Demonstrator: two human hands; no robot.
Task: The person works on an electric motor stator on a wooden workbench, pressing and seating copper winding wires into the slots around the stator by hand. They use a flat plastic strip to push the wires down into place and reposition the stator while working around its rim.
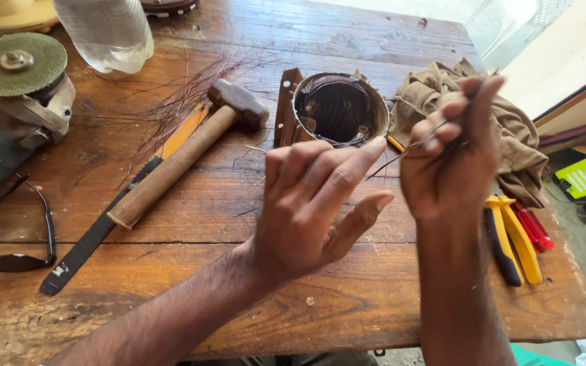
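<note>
Head view: right hand (450, 159) raised above worn brown wooden worktop (239, 203), fingers curled shut, pinching thin dark copper wire strand (408, 148) that runs down-left toward left fingertips. Left hand (310, 203) half open, fingers spread and slightly bent, holding nothing firmly; index tip near the strand, contact unclear. Behind the hands, round metal motor stator (337, 108) with dark wound coils inside and rusty laminated edge, resting on worktop. Crumpled khaki cloth (510, 135) just right of the stator, partly behind right hand. Hammer with grey steel head and rough wooden handle (184, 152) lying diagonally left of the stator, over loose reddish wire scraps (178, 95). Flat black hacksaw blade with orange strip (103, 230) under the hammer handle. Angle grinder with green abrasive disc (18, 68) at far left; black safety glasses (22, 251) below it. Clear plastic bottle (106, 30) at top. Yellow-handled pliers (513, 244) and red-handled screwdriver (534, 227) at right edge.
</note>
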